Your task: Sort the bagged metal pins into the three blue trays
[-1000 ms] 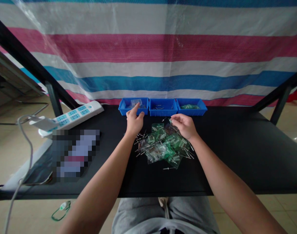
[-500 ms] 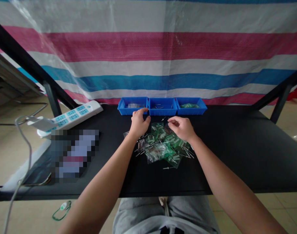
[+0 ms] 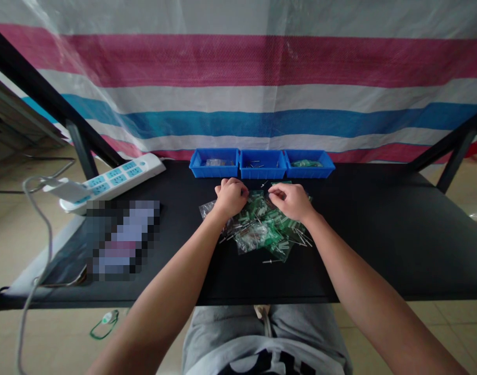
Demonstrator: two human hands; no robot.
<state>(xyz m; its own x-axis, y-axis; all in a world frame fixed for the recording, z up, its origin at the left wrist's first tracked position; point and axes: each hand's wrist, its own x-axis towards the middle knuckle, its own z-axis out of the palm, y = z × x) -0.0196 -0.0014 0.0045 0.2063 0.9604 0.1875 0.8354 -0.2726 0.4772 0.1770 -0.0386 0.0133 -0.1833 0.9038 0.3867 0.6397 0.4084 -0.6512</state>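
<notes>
A loose pile of small clear and green plastic bags [image 3: 257, 234] lies on the black table, with metal pop rivets [image 3: 301, 237] among them. My left hand [image 3: 231, 198] is over the pile's left back edge, its fingers curled inward; what they hold, if anything, is hidden. Across from it, my right hand [image 3: 293, 200] has thumb and fingers pinched together above the pile's right back part. A green bag edge [image 3: 282, 183] shows just behind that hand; I cannot tell whether it is gripped. One loose rivet [image 3: 264, 184] lies behind the pile, another rivet [image 3: 271, 261] in front.
Three blue bins stand in a row at the back: a left bin [image 3: 213, 172] with clear bags, a middle bin [image 3: 262, 173] with a few rivets, a right bin [image 3: 310, 172] with green bags. A white power strip [image 3: 117, 182] and a blurred-out object [image 3: 124, 237] lie left.
My left hand has moved from near the left bin back to the pile, its fingers curling. A green bag edge now shows behind my right hand. The view has tilted slightly.
</notes>
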